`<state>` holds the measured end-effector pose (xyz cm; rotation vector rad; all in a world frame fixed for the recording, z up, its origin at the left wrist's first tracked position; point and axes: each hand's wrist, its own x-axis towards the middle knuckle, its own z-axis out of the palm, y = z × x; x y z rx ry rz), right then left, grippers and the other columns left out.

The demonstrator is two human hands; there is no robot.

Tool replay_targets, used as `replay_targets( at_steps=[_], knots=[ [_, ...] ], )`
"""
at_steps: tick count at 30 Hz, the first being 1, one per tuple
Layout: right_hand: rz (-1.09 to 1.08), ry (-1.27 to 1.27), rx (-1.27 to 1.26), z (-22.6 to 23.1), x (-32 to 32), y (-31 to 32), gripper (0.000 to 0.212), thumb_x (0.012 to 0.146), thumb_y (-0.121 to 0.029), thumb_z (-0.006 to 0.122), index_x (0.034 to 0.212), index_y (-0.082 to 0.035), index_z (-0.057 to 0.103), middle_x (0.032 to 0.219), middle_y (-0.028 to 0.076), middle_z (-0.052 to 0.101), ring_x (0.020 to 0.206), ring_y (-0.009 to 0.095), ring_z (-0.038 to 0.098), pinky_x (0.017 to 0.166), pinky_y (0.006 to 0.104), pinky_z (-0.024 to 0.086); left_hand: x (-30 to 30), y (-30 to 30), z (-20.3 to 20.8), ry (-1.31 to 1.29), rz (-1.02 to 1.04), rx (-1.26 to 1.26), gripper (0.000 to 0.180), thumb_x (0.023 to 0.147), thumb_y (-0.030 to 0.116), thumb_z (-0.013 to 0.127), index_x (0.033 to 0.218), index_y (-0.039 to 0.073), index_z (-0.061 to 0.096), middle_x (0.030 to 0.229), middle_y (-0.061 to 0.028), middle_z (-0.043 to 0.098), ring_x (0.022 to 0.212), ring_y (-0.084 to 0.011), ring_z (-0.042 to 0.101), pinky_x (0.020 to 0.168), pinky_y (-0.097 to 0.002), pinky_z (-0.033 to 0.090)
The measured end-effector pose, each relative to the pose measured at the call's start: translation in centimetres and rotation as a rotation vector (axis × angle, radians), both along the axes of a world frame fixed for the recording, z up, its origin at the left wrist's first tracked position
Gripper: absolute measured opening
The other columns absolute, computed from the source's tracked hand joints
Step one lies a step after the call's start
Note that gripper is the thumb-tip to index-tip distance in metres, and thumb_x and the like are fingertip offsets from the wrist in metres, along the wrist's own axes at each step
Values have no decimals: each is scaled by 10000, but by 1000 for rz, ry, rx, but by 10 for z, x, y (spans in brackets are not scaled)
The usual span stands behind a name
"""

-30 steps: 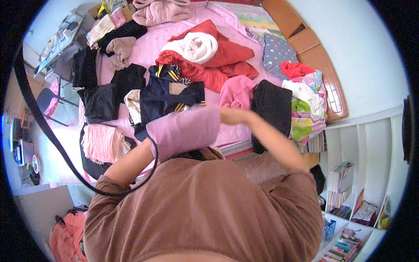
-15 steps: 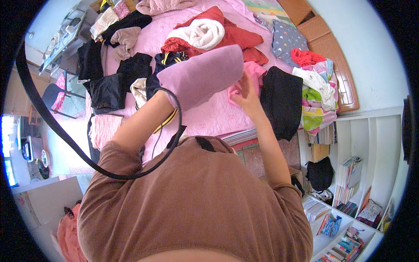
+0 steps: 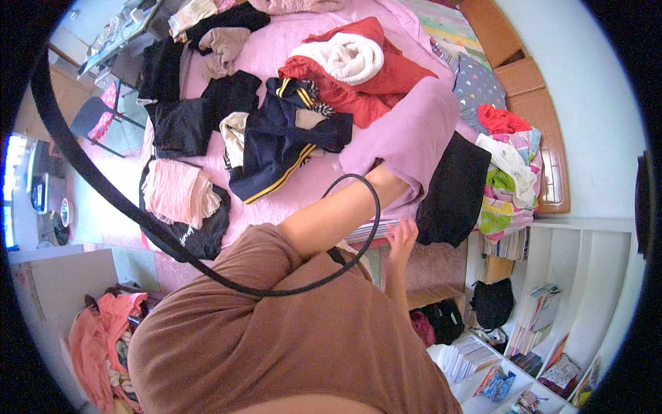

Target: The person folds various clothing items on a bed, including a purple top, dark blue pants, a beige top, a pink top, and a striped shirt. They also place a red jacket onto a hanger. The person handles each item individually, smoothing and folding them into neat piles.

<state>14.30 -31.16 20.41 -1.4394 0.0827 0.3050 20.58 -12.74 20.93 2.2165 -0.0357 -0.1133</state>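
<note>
My left arm reaches to the right across the bed, and its hand is covered by a mauve folded garment [image 3: 427,117] that it carries. The fingers of my left hand are hidden inside or under this cloth. Below the bed's near edge, my right hand [image 3: 400,241] is raised with its fingers apart and nothing in them. Black folded cloth [image 3: 452,190] lies just right of the mauve garment. Left of that garment are navy clothes with yellow stripes [image 3: 276,141]. Behind it rests a red garment with a white lining [image 3: 348,58].
Black clothes [image 3: 183,127] and a folded light pink garment [image 3: 179,193] lie on the bed's left side. A colourful cloth pile [image 3: 510,176] sits at the right, beside white shelves [image 3: 552,241]. A black cable [image 3: 165,241] loops across my left arm.
My left hand has moved right with the mauve garment, which now hides the bright pink cloth. My right hand has let go of that pink cloth and drawn back toward me.
</note>
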Motion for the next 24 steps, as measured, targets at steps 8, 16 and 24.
replay_targets(
  at_steps=[8,16,24],
  knots=[
    [49,108,-165,-49,-49,-8,520,880,-185,524,1298,-46,246,1246,166,414,949,210,561,768,318,477,-143,53,-158,301,851,-522,217,851,166,422,1035,53,447,1076,-124,475,1004,-253,442,858,-335,346],
    [269,100,-367,-203,-61,15,517,867,-123,543,1297,-66,263,1238,128,403,916,170,527,756,286,455,-252,138,-290,225,1451,-1583,175,838,156,441,975,48,457,1016,-131,493,947,-269,466,813,-346,367],
    [194,-249,-650,-213,8,67,491,807,-60,573,1240,-5,349,1210,160,424,1018,249,479,891,343,378,-269,136,-306,14,1472,-1754,137,824,145,460,915,43,467,956,-137,512,890,-284,490,768,-357,389]
  ],
)
